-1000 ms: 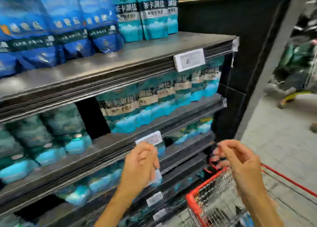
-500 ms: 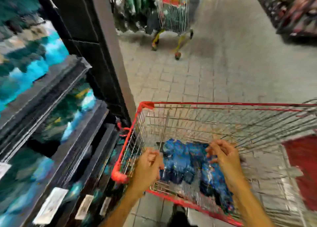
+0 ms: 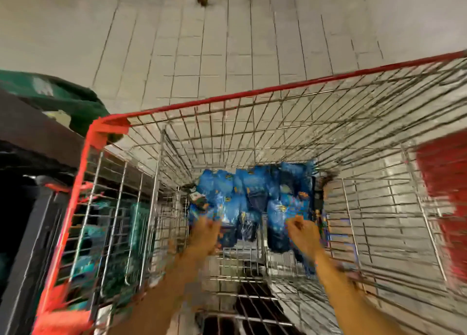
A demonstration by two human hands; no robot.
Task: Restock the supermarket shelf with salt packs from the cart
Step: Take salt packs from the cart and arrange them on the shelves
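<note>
Both arms are down inside the red-rimmed wire cart, reaching for the heap of blue salt packs that lies on the cart's floor toward its far end. The left hand is at the near left edge of the heap, fingers curled onto a pack there; the right hand is at the near right edge, fingers bent at another pack. The picture is smeared with motion, so I cannot tell whether either hand has really closed on a pack or is only touching it. The packs lie jumbled and overlapping, some tilted against each other. To the left of the cart stands the dark shelf, with teal packs showing through the cart's side wires. What worries me from here: these are soft, slippery bags, and a grab at one corner could let a pack sag and slide out on the way up. Lifting one from an overlapping pile may drag its neighbour along and drop it back, or over the rim onto the tiled floor. The wire walls stand close on both sides, so a bag hauled up fast could snag on the mesh and tear. A fuller grip across the middle of each pack looks the safer way.
</note>
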